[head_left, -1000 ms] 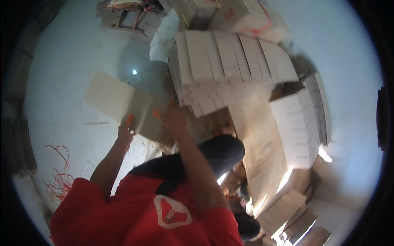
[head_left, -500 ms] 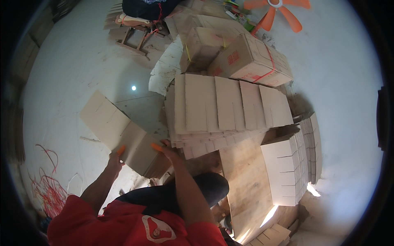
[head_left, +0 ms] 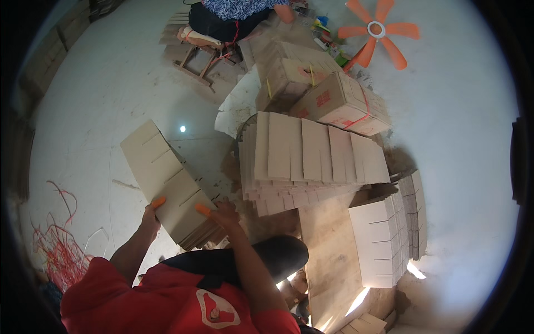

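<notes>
A long slotted cardboard divider [head_left: 167, 175] lies slanted before me, with short slits along its right edge. My left hand [head_left: 151, 216] grips its left edge, an orange cover on the thumb. At the opposite edge my right hand [head_left: 223, 215] closes on the cardboard, its thumb also in an orange cover. Beneath the near end, the edges of several more cardboard pieces [head_left: 203, 236] show as a stack. The fingers of both hands are partly hidden under or behind the cardboard.
Right of my hands, fanned piles of slotted cardboard [head_left: 317, 150] stand by a wooden board [head_left: 331, 253]. More slotted stacks [head_left: 378, 239] are farther right. Beyond are cardboard boxes [head_left: 339, 103], an orange fan [head_left: 376, 29] and a seated person [head_left: 239, 16]. Red strapping [head_left: 58, 250] lies left.
The divider was bent across its middle and now lies nearly flat, both hands still at its edges. My view has shifted slightly, and more of the seated person shows.
</notes>
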Demonstrator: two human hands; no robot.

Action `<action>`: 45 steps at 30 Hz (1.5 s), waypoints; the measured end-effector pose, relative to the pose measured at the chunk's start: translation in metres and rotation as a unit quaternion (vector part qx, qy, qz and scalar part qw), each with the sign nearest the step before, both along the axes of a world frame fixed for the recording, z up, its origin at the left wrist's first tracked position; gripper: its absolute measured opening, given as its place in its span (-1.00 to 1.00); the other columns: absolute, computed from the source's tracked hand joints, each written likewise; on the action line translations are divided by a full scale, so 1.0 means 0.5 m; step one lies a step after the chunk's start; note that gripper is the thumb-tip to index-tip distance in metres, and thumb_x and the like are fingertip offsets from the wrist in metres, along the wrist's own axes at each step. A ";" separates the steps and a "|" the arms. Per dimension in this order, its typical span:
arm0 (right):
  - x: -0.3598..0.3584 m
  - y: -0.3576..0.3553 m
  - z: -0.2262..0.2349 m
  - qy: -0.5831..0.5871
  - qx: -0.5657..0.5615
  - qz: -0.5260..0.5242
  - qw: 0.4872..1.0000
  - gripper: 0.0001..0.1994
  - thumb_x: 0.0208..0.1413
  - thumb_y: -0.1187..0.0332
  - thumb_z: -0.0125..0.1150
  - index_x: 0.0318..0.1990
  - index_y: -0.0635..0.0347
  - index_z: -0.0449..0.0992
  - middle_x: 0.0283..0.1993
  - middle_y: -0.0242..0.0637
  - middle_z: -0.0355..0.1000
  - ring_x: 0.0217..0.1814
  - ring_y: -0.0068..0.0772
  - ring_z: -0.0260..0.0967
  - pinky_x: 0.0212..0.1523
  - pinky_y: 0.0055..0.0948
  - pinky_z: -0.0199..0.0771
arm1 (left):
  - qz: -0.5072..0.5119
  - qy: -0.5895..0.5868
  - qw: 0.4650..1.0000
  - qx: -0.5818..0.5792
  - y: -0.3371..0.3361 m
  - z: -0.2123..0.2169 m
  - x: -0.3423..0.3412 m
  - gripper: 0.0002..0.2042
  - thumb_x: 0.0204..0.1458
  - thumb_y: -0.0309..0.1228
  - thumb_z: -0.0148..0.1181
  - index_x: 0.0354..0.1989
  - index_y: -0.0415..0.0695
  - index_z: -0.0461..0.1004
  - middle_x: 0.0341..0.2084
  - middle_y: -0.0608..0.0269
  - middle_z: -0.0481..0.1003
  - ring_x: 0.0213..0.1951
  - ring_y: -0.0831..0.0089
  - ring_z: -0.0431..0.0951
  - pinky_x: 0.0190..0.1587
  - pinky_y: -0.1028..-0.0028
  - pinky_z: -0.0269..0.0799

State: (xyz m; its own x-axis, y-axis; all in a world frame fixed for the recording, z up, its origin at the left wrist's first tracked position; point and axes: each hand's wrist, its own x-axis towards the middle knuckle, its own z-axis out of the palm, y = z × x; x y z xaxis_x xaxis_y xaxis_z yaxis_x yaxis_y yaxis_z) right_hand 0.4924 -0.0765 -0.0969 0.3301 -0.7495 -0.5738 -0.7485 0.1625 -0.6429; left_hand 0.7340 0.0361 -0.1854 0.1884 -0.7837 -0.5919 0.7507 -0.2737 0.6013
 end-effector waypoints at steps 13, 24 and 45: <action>0.032 0.062 -0.025 -0.183 0.144 -0.080 0.969 -0.25 -0.06 -0.21 0.20 0.11 0.27 0.37 -0.07 -0.26 0.40 -0.02 -0.40 0.29 -0.07 -0.37 0.30 | 0.003 -0.011 1.000 -0.028 0.054 0.135 0.057 -0.52 -0.05 -0.37 0.19 0.07 -0.27 0.29 -0.13 0.05 0.45 -0.12 0.29 0.52 -0.08 0.36 0.50; 0.028 0.087 -0.015 -0.382 0.253 -0.083 0.885 -0.29 0.07 -0.12 0.10 0.27 0.10 0.16 0.16 -0.32 0.27 0.16 -0.42 0.22 0.02 -0.46 0.30 | 0.172 -0.049 0.980 -0.083 0.046 0.133 0.067 -0.19 -0.23 -0.55 0.31 0.24 -0.05 -0.01 0.07 0.06 0.28 0.04 0.16 0.41 -0.02 0.18 0.50; -0.322 0.334 0.550 -0.272 -0.250 -0.240 0.898 -0.05 -0.46 0.58 0.52 0.22 0.45 0.12 0.06 -0.05 0.34 0.01 -0.26 0.36 -0.05 -0.37 0.45 | -0.315 0.060 0.874 -0.366 -0.079 0.474 -0.262 -0.46 -0.15 -0.46 0.28 0.08 -0.16 0.30 -0.12 0.27 0.42 -0.08 0.43 0.43 -0.07 0.40 0.37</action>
State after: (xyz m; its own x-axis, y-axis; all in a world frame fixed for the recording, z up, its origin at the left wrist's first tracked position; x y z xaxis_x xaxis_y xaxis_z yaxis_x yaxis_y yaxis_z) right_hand 0.3316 0.0903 0.1778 0.0304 -0.9993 0.0233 -0.2223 -0.0295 -0.9745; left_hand 0.6030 -0.0034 0.0514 -0.4465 -0.8860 0.1250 0.6591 -0.2312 0.7156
